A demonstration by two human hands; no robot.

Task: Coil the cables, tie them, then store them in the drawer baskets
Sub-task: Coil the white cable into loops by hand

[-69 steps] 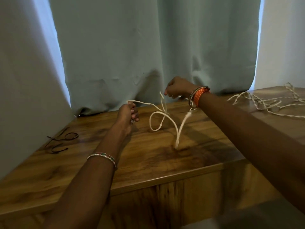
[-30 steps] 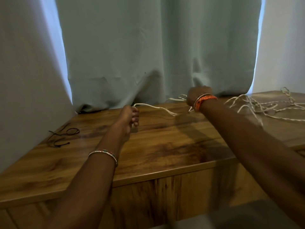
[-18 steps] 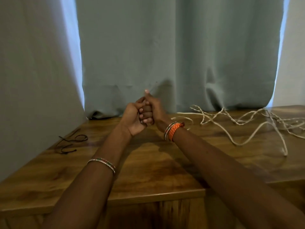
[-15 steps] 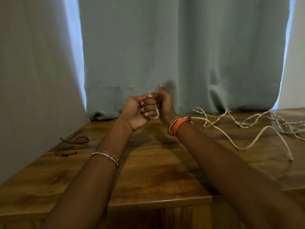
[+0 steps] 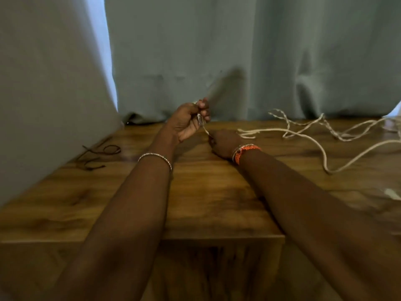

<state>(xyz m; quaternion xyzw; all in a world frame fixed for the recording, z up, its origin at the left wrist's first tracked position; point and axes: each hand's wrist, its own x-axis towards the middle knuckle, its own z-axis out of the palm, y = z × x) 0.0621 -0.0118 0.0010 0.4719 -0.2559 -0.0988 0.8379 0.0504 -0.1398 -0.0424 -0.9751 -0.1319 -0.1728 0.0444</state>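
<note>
We see the left hand [image 5: 188, 121] raised above the wooden table [image 5: 208, 192], just past centre toward 12 o'clock, its fingers curled round one end of the white cable [image 5: 325, 161]. A short stretch of that cable runs down toward 4 o'clock into the right hand [image 5: 224, 142], which sits low over the table with its knuckles toward us; its fingers look curled on the cable, though the pinch itself is hidden. From the right hand the cable trails off toward 3 o'clock, lying in loose, tangled loops on the tabletop. At 9 o'clock, well apart from both hands, we note a thin dark cord [image 5: 98, 154] lying by the curtain [image 5: 217, 51]. An orange bracelet [image 5: 245, 152] circles the right wrist
</note>
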